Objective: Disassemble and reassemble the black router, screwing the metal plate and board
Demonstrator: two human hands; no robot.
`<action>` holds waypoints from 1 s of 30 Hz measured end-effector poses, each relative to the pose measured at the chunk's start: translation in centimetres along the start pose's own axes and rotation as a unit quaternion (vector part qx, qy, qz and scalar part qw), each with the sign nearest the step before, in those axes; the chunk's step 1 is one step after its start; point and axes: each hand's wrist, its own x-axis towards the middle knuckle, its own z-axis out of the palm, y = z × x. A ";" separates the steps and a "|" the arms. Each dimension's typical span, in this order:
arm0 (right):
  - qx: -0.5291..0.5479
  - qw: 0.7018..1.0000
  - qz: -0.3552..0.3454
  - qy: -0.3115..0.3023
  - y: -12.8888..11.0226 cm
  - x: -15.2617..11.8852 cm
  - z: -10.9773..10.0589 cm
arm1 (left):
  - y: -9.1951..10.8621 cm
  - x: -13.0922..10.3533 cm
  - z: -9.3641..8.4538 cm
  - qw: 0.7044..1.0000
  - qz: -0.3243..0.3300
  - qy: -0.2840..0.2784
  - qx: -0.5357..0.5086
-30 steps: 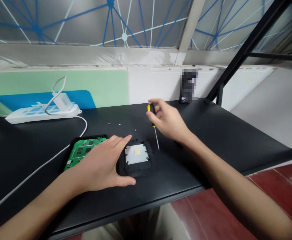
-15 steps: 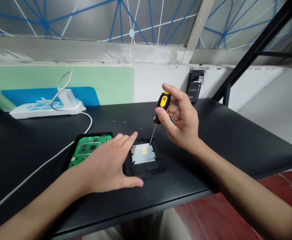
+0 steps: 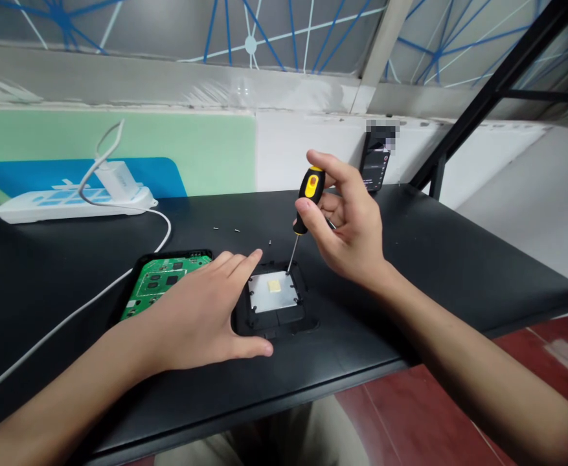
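Driver (image 3: 311, 186), gripped in right hand (image 3: 354, 223), now leans tip-down at upper-right corner of plate (image 3: 264, 299), centre frame, no longer right of it, so likely seated; left hand (image 3: 196, 310) spread, grip open, at left edge of cover (image 3: 284, 322).

From my end I'm seeing a black table (image 3: 439, 259): phone (image 3: 375, 167) propped at the back, power strip (image 3: 26, 211) and cable (image 3: 170, 226) over left, case (image 3: 133, 269) with a green board (image 3: 155, 285), cover (image 3: 284, 320) with a plate (image 3: 264, 299) near it, three tiny screws (image 3: 238, 230) loose.
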 end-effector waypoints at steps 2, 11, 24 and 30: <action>0.003 1.000 0.001 -0.002 -0.1 0.0 -0.1 | 0.0 0.0 0.0 1.000 0.001 -0.001 0.002; 0.046 0.999 0.002 0.013 -0.7 -0.2 0.1 | 0.0 0.0 -0.1 1.000 0.000 0.003 -0.014; 0.083 0.996 -0.001 0.020 -2.1 -0.1 0.6 | -0.1 0.1 0.0 1.000 0.008 -0.013 -0.024; 0.137 0.990 0.010 -0.005 -2.0 -0.2 0.6 | 0.0 0.1 -0.2 0.999 0.009 -0.016 -0.031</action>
